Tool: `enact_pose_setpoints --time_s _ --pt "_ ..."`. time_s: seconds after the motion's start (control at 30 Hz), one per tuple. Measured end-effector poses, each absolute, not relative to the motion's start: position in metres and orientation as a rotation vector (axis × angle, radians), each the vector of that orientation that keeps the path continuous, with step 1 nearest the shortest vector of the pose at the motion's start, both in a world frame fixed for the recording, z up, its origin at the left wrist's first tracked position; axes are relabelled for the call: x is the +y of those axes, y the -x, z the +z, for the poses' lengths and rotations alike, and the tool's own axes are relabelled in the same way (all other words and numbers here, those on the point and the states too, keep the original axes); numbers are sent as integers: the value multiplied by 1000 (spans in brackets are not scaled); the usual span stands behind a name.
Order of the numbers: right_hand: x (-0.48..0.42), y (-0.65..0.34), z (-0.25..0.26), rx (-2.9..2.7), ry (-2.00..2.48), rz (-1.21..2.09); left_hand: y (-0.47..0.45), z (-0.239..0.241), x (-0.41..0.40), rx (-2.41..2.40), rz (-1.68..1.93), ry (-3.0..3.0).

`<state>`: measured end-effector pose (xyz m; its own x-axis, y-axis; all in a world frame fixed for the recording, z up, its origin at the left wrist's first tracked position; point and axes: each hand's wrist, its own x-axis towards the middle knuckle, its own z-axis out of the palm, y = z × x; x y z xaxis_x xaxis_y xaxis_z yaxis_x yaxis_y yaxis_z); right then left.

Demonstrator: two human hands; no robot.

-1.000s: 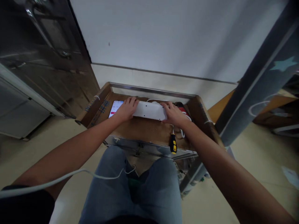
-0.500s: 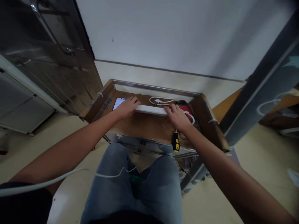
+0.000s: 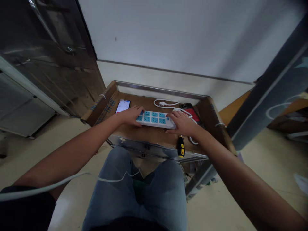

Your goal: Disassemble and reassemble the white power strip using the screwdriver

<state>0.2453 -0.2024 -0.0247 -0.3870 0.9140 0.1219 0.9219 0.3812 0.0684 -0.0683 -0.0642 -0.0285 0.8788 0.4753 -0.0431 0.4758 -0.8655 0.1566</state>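
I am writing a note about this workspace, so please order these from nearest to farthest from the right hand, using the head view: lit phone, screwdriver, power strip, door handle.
1. Power strip: touching the right hand.
2. Screwdriver: just below that hand in the picture.
3. Lit phone: beside the left hand.
4. Door handle: far upper left.

At the middle of the counter (image 3: 154, 138), the strip (image 3: 154, 119) is held between the left hand (image 3: 132, 115) and the right hand (image 3: 182, 123), one at each end. The phone (image 3: 123, 105) is placed to the strip's left, the plug (image 3: 163, 104) behind the strip. The screwdriver (image 3: 181, 147) is laid before the right hand, at the front edge.
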Motion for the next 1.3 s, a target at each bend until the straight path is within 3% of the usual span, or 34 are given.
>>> enact_pose_setpoints --time_s 0.4,0.73,1.13,1.3 --pt "-201 -243 -47 -2346 1867 -80 59 -28 -54 726 26 -2827" --pt "-190 -251 -42 -2435 1895 34 62 -31 -46 700 115 -2740" --pt "-159 -263 -17 -2405 1924 261 59 13 -39 721 214 -2566" --pt "-165 -260 -18 -2375 1890 282 59 6 -40 739 223 -2580"
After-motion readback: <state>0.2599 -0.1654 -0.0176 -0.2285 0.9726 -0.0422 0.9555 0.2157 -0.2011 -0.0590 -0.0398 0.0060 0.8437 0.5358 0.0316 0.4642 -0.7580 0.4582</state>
